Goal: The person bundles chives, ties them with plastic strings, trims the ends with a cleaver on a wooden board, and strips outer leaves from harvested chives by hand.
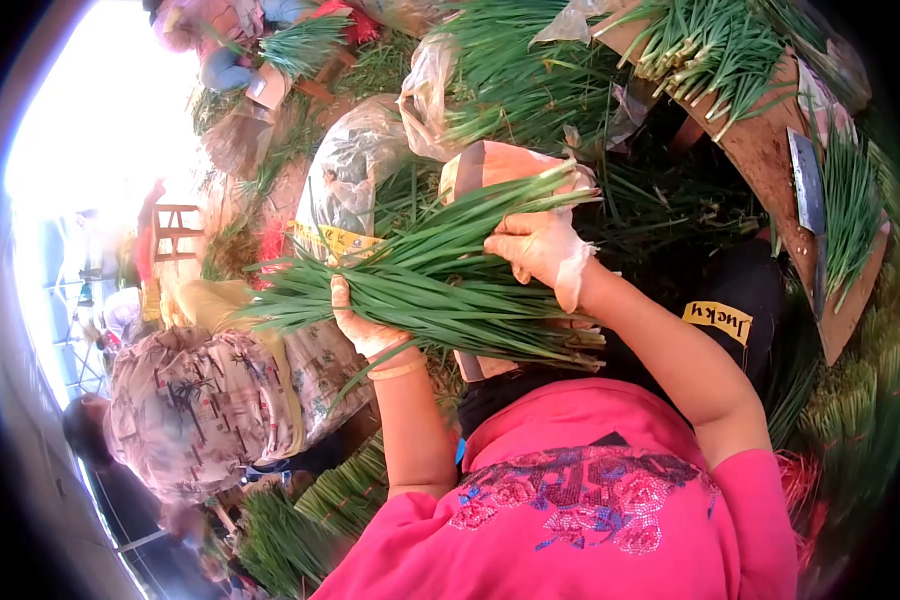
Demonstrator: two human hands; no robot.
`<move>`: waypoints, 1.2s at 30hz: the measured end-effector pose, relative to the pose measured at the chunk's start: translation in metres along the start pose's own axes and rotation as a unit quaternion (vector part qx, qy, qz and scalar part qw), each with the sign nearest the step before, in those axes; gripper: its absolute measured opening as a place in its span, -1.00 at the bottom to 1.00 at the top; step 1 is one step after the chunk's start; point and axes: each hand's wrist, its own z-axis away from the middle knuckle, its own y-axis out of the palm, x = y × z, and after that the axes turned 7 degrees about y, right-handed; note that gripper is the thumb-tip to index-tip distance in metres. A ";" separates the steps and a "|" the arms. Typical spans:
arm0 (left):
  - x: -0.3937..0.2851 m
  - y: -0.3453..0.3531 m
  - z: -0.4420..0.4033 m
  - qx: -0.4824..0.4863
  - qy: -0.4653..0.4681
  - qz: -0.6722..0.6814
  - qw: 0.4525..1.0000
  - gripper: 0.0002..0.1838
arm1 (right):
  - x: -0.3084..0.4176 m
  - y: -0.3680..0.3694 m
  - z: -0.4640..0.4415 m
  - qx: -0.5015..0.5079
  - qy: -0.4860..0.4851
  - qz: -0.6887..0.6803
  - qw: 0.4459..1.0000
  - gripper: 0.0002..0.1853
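A bundle of long green leafy stalks (450, 290) lies across my lap, pale root ends to the right. My left hand (365, 325), with a band at the wrist, grips the leafy part, its thumb on top. My right hand (545, 250), in a thin pale glove, has its fingers curled on the stalks near the root ends; part of the bunch runs above it and part below. Under the stalks shows an orange and grey cloth (490, 165) over my knees.
At the right, a wooden board (760, 170) bears cut stalks (715, 50) and a cleaver (805, 180). Loose greens (530, 70) and plastic bags (355, 160) lie ahead. A co-worker in a patterned shirt (205, 410) is at the left; another person (225, 60) sits at the top left.
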 end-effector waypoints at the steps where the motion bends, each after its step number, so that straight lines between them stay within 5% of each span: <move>1: 0.001 -0.004 -0.003 -0.004 0.001 -0.006 1.000 -0.33 | 0.000 -0.003 0.000 0.035 -0.021 -0.081 0.996 -0.80; 3: 0.005 -0.012 -0.007 -0.016 -0.006 -0.007 1.000 -0.34 | 0.023 -0.014 0.032 0.077 -0.064 -0.159 0.982 -0.76; 7: 0.013 -0.020 -0.004 -0.050 -0.048 0.023 0.997 -0.37 | 0.028 -0.074 0.094 -0.007 -0.168 -0.378 0.910 -0.82; 9: 0.019 -0.035 -0.013 -0.049 -0.039 0.030 0.998 -0.39 | 0.015 -0.115 0.115 -0.016 -0.268 -0.365 0.891 -0.82; 11: 0.020 -0.031 -0.010 -0.058 -0.036 0.016 0.998 -0.39 | 0.005 -0.154 0.138 -0.121 -0.147 -0.200 0.961 -0.84; 12: 0.019 -0.029 -0.009 -0.062 -0.033 0.008 0.997 -0.39 | 0.007 -0.160 0.148 -0.248 0.011 -0.033 0.968 -0.83; 14: 0.017 -0.024 -0.008 -0.081 -0.045 0.018 0.996 -0.39 | -0.016 -0.161 0.135 -0.357 0.161 0.306 0.868 -0.61; 17: 0.019 -0.022 -0.008 -0.068 -0.055 0.023 0.996 -0.39 | -0.017 -0.138 0.122 -0.308 0.083 0.197 0.927 -0.59; 20: 0.010 -0.009 -0.001 -0.057 -0.048 0.002 0.997 -0.37 | -0.018 -0.108 0.081 -0.327 -0.231 0.451 0.798 -0.78; 22: 0.006 0.006 0.006 -0.055 -0.042 -0.015 0.997 -0.36 | -0.005 -0.077 0.054 -0.314 -0.307 0.469 0.767 -0.85; 26: 0.001 0.006 0.003 -0.018 -0.029 -0.014 0.999 -0.34 | 0.016 -0.011 0.015 -0.111 -0.260 0.672 0.684 -0.79; 28: 0.001 0.000 -0.001 0.012 -0.024 -0.009 1.000 -0.33 | 0.015 0.013 -0.004 -0.083 -0.317 0.618 0.715 -0.69; 34: 0.001 0.003 0.001 -0.004 0.015 0.010 1.000 -0.43 | 0.024 0.043 -0.022 -0.020 -0.374 0.574 0.728 -0.85; 36: 0.006 -0.011 -0.007 -0.012 0.022 0.044 0.999 -0.45 | 0.027 0.036 -0.016 -0.022 -0.421 0.346 0.838 -0.88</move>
